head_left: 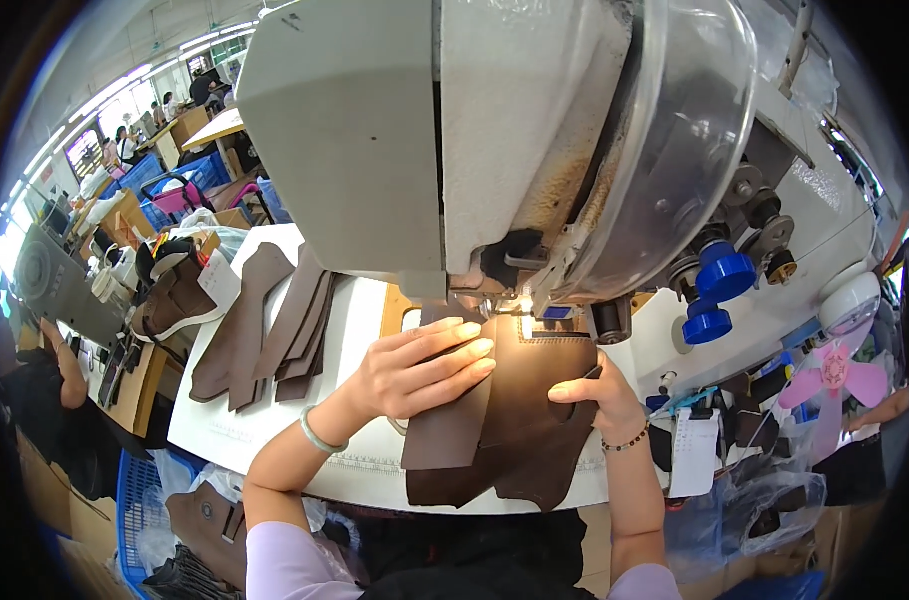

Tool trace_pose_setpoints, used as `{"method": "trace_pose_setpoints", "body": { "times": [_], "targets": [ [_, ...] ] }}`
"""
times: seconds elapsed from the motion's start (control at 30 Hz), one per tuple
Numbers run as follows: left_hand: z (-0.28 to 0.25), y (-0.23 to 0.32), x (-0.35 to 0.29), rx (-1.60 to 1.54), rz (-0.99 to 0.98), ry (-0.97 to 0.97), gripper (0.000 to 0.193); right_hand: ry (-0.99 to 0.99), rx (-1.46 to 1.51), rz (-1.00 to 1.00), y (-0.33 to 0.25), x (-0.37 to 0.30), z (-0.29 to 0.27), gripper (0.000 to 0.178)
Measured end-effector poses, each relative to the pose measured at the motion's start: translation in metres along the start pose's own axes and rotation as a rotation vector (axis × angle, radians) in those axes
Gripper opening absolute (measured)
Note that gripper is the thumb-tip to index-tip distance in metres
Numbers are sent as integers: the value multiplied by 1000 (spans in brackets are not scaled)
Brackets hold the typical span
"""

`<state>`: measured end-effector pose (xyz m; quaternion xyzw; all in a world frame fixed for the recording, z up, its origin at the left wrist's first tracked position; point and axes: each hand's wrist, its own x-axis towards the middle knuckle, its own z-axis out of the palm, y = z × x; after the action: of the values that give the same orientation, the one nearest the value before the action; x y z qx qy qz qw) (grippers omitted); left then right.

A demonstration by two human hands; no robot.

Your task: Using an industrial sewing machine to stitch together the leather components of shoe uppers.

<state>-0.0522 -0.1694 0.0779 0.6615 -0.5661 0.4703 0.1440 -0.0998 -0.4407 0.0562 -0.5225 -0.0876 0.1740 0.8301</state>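
A brown leather piece (pixel 540 400) lies under the needle area of a large sewing machine (pixel 345 140), lit by a small lamp. Stitching runs along its upper edge. My left hand (pixel 420 370) rests on it and on an overlapping strip (pixel 443 435), fingers stretched out flat and close together, pointing at the needle. At the right edge, my right hand (pixel 605 395) pinches the leather, thumb on top and the other fingers mostly hidden. A small dark tip shows by that thumb; its kind is unclear.
Several cut brown leather pieces (pixel 240 330) lie on the white table (pixel 215 425) at left, beside a brown shoe (pixel 175 295). Blue knobs (pixel 723 272) jut out at right. A pink fan (pixel 833 370) stands farther right. A blue basket (pixel 135 520) sits low at left. Other people work nearby.
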Motion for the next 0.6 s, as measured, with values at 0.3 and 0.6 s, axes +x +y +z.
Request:
{"method": "trace_pose_setpoints", "body": {
  "times": [0.3, 0.6],
  "targets": [
    [3, -1, -3, -16, -30, 0, 24, 2, -72, 12, -6, 2, -3, 51],
    [8, -8, -3, -100, -102, 17, 27, 41, 3, -8, -8, 14, -4, 56]
  ]
}}
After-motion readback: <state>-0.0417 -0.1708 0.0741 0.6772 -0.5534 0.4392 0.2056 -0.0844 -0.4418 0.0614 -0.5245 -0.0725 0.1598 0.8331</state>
